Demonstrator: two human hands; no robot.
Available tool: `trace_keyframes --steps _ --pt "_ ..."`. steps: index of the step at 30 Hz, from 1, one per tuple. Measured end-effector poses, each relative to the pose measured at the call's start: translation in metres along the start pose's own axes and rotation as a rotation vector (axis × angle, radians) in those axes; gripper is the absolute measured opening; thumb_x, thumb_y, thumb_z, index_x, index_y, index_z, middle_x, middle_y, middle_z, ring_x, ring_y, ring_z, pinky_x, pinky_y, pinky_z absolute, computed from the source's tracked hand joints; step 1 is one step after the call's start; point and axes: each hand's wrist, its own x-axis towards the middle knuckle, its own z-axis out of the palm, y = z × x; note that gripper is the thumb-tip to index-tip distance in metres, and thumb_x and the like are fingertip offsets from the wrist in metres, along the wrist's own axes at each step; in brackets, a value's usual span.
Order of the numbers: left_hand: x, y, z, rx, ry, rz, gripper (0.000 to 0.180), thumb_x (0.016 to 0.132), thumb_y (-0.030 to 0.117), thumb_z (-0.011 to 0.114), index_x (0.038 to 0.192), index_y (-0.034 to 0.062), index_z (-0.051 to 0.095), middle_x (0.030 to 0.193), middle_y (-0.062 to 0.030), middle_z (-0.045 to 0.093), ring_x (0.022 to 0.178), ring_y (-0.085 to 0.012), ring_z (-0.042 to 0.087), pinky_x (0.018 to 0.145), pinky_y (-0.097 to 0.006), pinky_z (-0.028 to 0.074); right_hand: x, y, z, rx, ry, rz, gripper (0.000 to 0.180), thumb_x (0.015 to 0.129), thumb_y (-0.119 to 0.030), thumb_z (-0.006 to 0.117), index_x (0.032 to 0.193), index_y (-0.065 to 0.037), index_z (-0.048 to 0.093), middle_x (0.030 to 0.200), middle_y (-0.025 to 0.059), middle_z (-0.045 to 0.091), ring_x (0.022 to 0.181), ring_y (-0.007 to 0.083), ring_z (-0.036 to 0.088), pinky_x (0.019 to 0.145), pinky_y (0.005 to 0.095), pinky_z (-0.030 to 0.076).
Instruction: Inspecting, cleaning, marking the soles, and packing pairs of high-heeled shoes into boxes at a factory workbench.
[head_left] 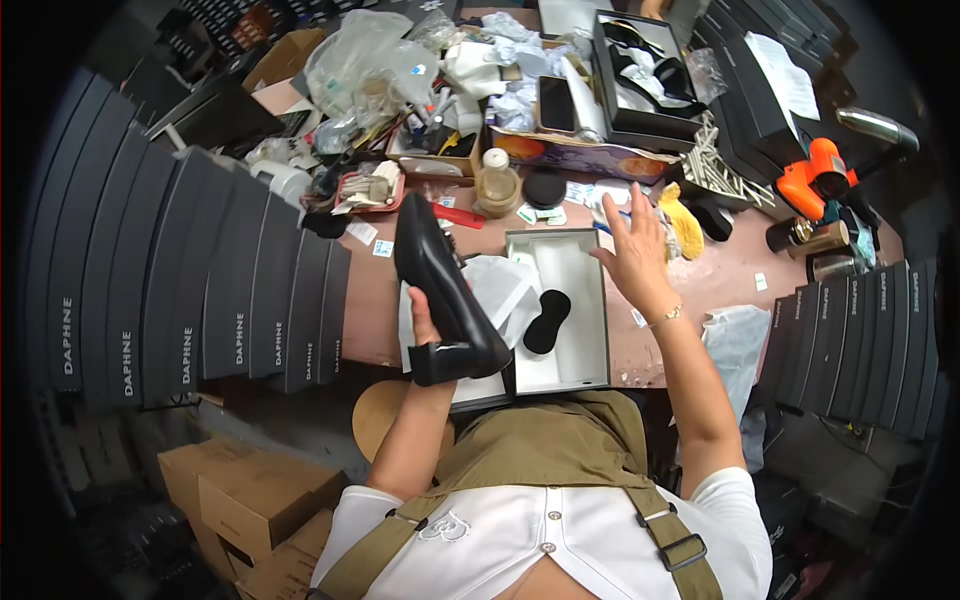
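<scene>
A black heeled shoe [445, 270] is gripped in my left hand [422, 318], toe pointing away from me and block heel toward me. It hangs over the left part of an open shoe box [588, 340] with white tissue paper [500, 285] in it. In the box's right part lies a black pad, narrow at its middle [547, 322]. My right hand [638, 250] is raised beyond the box with its fingers spread, holding nothing. Beside those fingers are a yellow cloth-like piece [682, 225] and small labels.
Stacked dark shoe boxes [225, 270] stand on the left, more [850, 340] on the right. Along the back are a glass jar [496, 185], a phone [556, 104], a box with black shoes [648, 80], white sticks [715, 165] and an orange tool [815, 175]. Cardboard cartons [250, 490] sit lower left.
</scene>
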Motion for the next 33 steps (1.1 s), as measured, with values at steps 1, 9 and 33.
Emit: trace_keyframes --steps 1,9,33 --pt "-0.003 0.002 -0.007 -0.029 -0.065 -0.022 0.068 0.078 0.066 0.059 0.112 0.0063 0.060 0.097 -0.0072 0.067 0.079 -0.0209 0.067 0.071 -0.034 0.058 0.000 -0.005 0.002 0.172 0.004 0.015 0.075 0.077 -0.027 0.073 0.140 -0.010 0.036 0.141 0.0241 0.036 0.123 0.0407 0.043 0.099 0.0447 0.037" --pt "-0.004 -0.018 0.045 1.053 -0.440 0.239 0.077 0.074 0.053 0.073 0.127 0.0011 0.049 0.118 -0.0115 0.059 0.104 -0.0258 0.060 0.100 -0.044 0.035 -0.091 -0.081 0.001 1.989 -0.892 0.441 0.098 0.066 -0.052 0.079 0.138 0.000 0.037 0.126 0.0106 0.054 0.119 0.0210 0.051 0.099 0.0331 0.041" --pt "-0.045 0.082 0.036 1.768 -0.163 0.856 0.016 0.074 0.000 0.064 0.090 0.0003 0.063 0.082 -0.0120 0.060 0.076 -0.0302 0.061 0.070 -0.036 0.048 -0.119 -0.108 -0.032 1.712 -0.760 0.421 0.054 0.087 -0.033 0.061 0.128 0.001 0.050 0.111 0.0141 0.062 0.093 0.0189 0.061 0.072 0.0272 0.050"
